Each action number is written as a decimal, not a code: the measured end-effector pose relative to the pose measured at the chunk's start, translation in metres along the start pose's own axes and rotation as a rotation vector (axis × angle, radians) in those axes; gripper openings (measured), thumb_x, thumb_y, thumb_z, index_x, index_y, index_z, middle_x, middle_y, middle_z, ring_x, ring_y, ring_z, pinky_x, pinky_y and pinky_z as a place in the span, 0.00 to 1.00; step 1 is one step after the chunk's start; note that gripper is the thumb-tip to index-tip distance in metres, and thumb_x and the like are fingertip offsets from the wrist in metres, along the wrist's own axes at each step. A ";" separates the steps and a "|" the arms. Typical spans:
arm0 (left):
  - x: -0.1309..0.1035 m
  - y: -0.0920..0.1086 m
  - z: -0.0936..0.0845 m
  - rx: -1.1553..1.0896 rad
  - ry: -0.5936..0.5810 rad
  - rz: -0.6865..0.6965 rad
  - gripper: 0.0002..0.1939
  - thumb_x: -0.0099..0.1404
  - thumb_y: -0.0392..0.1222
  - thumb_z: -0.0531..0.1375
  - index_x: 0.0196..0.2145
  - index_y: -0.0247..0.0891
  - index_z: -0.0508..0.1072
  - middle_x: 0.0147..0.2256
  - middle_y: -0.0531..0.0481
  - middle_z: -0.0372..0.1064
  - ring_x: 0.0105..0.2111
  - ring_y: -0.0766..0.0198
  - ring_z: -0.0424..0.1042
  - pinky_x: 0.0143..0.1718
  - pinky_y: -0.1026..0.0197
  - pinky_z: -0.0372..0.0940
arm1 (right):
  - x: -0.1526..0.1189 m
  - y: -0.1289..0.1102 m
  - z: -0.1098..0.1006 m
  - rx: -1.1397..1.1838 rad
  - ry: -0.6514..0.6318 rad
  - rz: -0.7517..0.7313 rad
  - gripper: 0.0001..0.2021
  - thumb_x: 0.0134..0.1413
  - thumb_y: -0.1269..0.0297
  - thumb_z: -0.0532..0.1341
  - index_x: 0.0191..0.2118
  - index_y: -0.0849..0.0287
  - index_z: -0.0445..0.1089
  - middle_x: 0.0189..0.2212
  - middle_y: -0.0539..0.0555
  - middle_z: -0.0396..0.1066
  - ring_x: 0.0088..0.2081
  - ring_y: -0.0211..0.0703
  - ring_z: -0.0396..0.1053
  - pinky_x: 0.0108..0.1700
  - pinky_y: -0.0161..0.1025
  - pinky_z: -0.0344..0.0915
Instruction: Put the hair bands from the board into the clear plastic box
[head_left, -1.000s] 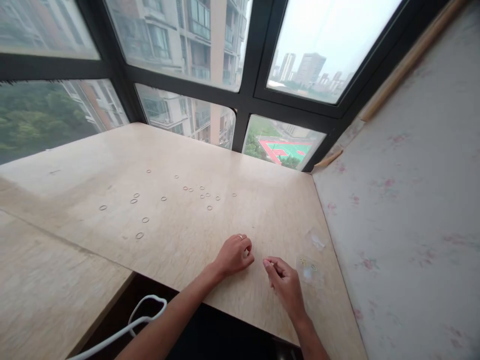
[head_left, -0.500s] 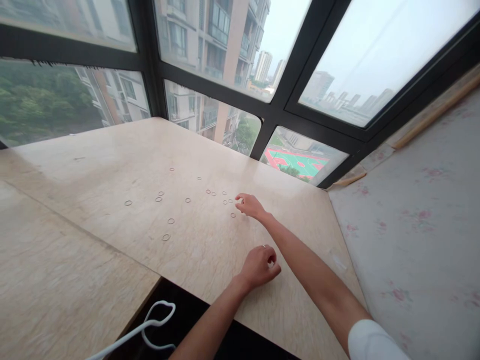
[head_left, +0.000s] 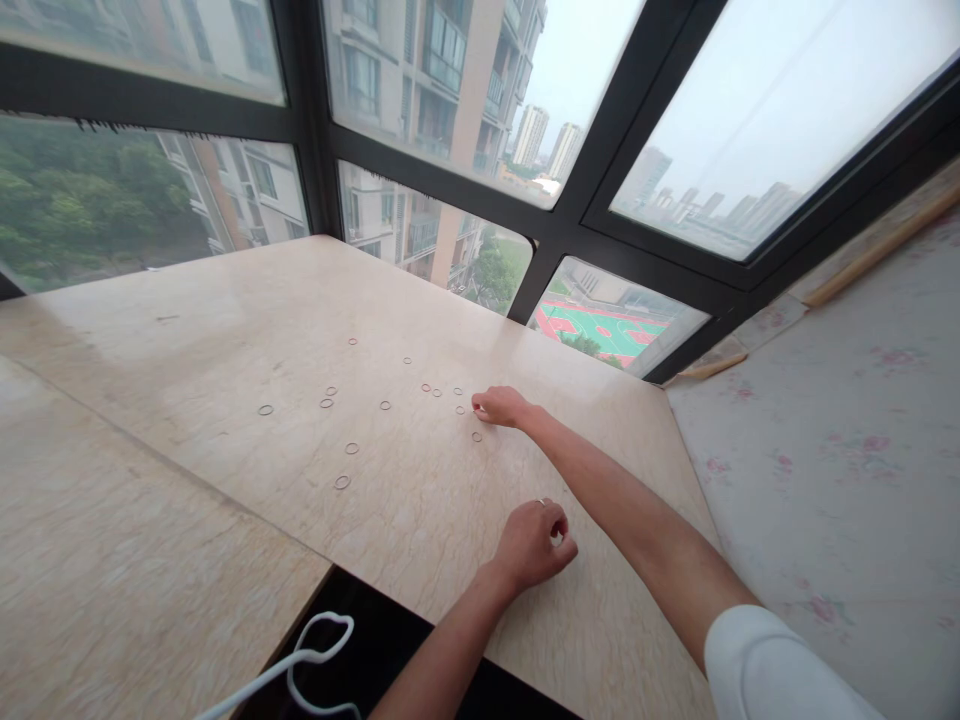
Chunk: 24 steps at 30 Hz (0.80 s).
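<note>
Several small thin rings, like slim hair ties, lie scattered on the marble-look surface. At the right end of the scatter my right hand pinches with its thumb and fingertips at one thin ring, which the fingers mostly cover. Close beside those fingertips lie another thin ring and a slightly lower ring. Nearer to me, my left hand rests low over the surface, fingers curled toward the thumb. A band shows on one of its fingers. Whatever its curled fingers may hold is hidden.
Dark window frames close off the far side. A wall with flowered paper stands at the right. At the front edge, a white cable loops over a dark recess. A seam crosses the surface at left.
My right hand's fingers have closed from a spread curl to a pinch over a thin ring. My left hand stays curled. The whole view has shifted slightly.
</note>
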<state>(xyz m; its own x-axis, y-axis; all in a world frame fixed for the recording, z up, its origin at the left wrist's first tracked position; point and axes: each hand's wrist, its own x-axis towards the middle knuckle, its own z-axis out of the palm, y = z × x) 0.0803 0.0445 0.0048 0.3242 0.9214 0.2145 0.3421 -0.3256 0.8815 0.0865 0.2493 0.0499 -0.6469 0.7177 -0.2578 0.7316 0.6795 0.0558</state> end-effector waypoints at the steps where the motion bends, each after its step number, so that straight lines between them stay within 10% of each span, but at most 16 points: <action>1: 0.000 0.000 0.000 0.001 0.003 -0.001 0.04 0.51 0.35 0.56 0.23 0.37 0.61 0.24 0.54 0.62 0.25 0.68 0.58 0.28 0.63 0.51 | -0.003 0.001 0.001 0.006 0.011 -0.001 0.09 0.55 0.66 0.57 0.38 0.57 0.74 0.36 0.59 0.75 0.38 0.48 0.71 0.35 0.36 0.59; 13: 0.000 0.000 -0.001 -0.013 0.023 -0.020 0.01 0.53 0.35 0.55 0.25 0.37 0.64 0.25 0.53 0.64 0.26 0.67 0.61 0.28 0.64 0.53 | -0.085 0.009 0.009 0.445 0.396 0.067 0.07 0.58 0.66 0.56 0.36 0.60 0.71 0.17 0.45 0.67 0.21 0.33 0.65 0.30 0.30 0.57; 24: 0.003 -0.003 0.000 -0.013 0.020 -0.014 0.03 0.55 0.36 0.53 0.25 0.38 0.64 0.25 0.53 0.65 0.27 0.66 0.63 0.30 0.63 0.56 | -0.308 0.047 0.042 0.701 0.656 0.561 0.14 0.55 0.53 0.56 0.34 0.60 0.69 0.12 0.43 0.59 0.16 0.35 0.60 0.23 0.31 0.58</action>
<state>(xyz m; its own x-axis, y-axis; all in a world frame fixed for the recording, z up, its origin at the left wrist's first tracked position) 0.0802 0.0479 0.0030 0.3013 0.9300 0.2104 0.3350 -0.3098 0.8898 0.3294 0.0538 0.0911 -0.0231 0.9786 0.2044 0.7818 0.1451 -0.6064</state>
